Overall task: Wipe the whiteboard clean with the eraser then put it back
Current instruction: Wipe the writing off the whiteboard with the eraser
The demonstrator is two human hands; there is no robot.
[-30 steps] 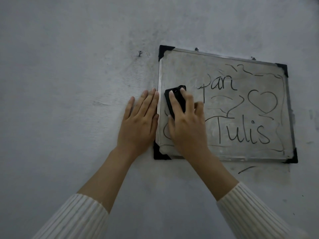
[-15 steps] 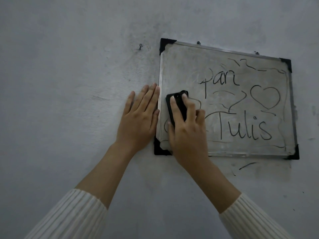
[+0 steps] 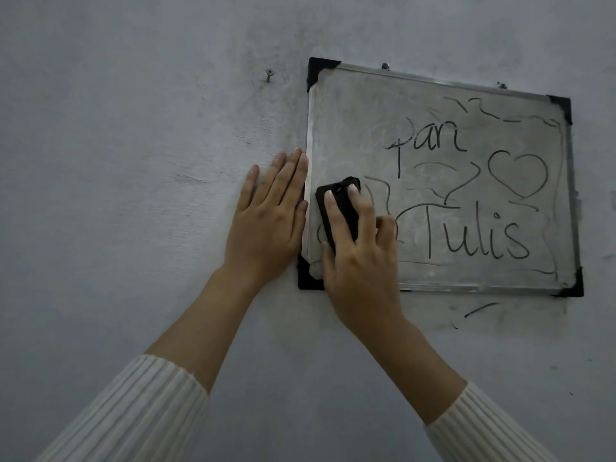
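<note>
fingers (image 3: 363,211) on eraser (image 3: 343,208) — against whiteboard (image 3: 466,88)

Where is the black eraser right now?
In the head view, the eraser is pressed on the lower-left part of the whiteboard, under the right hand, beside the flat left hand on the wall.

whiteboard (image 3: 433,95) — smudged, dull grey face, thin bright metal frame, matt black plastic corner caps. eraser (image 3: 340,208) — black, slightly glossy plastic shell. wall (image 3: 133,161) — matt, rough, scuffed plaster. sleeves (image 3: 140,411) — cream ribbed knit cloth.
</note>
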